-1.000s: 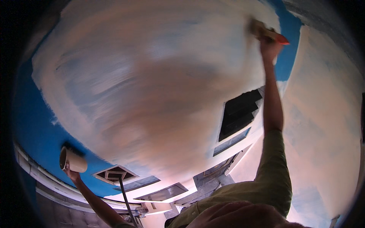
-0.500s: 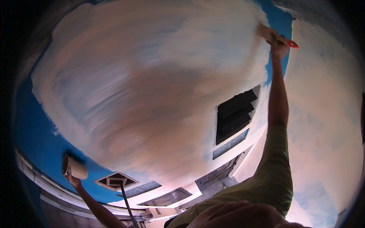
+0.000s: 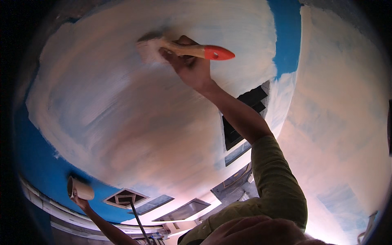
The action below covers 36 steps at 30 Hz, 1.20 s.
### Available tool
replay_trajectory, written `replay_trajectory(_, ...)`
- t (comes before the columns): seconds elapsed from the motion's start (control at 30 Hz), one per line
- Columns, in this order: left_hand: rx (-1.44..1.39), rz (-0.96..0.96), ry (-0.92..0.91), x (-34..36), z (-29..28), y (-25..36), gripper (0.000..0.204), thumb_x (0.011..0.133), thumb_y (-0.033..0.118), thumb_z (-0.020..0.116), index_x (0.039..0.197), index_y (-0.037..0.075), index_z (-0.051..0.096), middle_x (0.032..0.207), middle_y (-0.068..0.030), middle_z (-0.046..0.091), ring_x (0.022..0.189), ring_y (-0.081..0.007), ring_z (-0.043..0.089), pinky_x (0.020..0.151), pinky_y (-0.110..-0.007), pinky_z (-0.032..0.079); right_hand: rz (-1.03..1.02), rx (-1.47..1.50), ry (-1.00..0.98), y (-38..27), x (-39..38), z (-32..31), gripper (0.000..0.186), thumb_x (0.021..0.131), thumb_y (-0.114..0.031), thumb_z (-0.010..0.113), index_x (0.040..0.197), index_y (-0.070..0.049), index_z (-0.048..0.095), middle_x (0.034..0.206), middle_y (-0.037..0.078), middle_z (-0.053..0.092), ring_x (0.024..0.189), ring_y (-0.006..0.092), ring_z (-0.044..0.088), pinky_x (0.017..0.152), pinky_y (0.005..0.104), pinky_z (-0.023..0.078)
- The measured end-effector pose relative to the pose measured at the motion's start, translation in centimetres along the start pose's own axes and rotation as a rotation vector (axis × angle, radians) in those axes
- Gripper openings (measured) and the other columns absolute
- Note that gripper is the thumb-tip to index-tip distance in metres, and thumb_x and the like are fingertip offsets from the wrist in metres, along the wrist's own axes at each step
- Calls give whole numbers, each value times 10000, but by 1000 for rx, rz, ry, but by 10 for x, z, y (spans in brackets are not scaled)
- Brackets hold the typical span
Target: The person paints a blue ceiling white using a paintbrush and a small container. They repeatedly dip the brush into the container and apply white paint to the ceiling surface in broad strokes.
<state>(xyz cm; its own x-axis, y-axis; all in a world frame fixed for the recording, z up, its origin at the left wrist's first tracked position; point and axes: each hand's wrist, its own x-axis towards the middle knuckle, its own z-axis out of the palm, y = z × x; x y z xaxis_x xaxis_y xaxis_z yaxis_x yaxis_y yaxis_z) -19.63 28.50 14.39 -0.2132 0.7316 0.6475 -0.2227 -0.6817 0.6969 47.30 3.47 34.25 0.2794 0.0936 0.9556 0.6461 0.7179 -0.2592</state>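
Observation:
My right hand (image 3: 191, 70) is closed around the wooden handle of a wide paintbrush (image 3: 218, 53) with a red handle end. The bristles meet the large wall (image 3: 159, 126), coated in streaky pale pinkish-white paint over blue. Down at the lower left, my left hand (image 3: 78, 201) grips a pale cylindrical paint tub (image 3: 84, 190), tilted with its dark mouth toward the left. The paint inside cannot be made out. Bare blue paint (image 3: 287, 41) shows in a strip at the upper right, and more blue borders the pale coat along the left.
A dark opening with slanted slats (image 3: 252, 97) lies partly behind my right forearm. Near the tub is a diamond-looking vent frame (image 3: 125, 198), with a dark pole (image 3: 140, 222) rising toward it. A pale adjoining wall (image 3: 339, 114) stands at right; ledges curve along the lower left.
My right hand has swept the brush leftward across the wall, from beside the blue strip to the upper middle. My left hand and the tub stay nearly in place.

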Motion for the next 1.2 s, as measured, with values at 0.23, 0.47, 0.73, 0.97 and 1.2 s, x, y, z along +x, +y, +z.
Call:
replay_trajectory(0.23,11,-52,13,-10,33,8,600,724,243,660,1193,29,354,1185,-182,424,1042,-321,457,837,-467,439,-104,-484,350,157,17,-279,183,796,-19,562,970,38,554,953,82,583,853,155,557,760,287,467)
replay_trajectory(0.47,-7,-70,54,-8,9,-13,621,706,231,671,1201,40,349,1190,-172,418,1059,-308,442,875,-457,417,1,-424,403,96,47,-307,204,766,-88,637,860,74,558,886,117,564,785,174,573,681,362,559)
replay_trajectory(0.73,13,-66,2,-8,10,1,598,718,225,646,1206,37,356,1202,-176,413,1076,-311,435,889,-455,394,-114,28,-6,0,79,-51,131,784,-31,595,896,26,557,853,59,594,808,150,567,692,266,466)
replay_trajectory(0.97,30,-34,5,-3,8,-6,649,697,231,676,1218,51,334,1204,-167,411,1075,-308,436,891,-466,386,-165,-169,280,120,142,-249,187,758,-72,628,903,41,591,913,92,596,802,160,581,662,326,504)
replay_trajectory(1.2,-27,-81,45,-14,7,0,665,685,227,694,1216,60,330,1194,-170,419,1066,-306,443,875,-467,405,-289,-1215,467,110,177,-311,344,723,-395,666,836,-72,630,720,95,641,663,243,633,582,361,493)
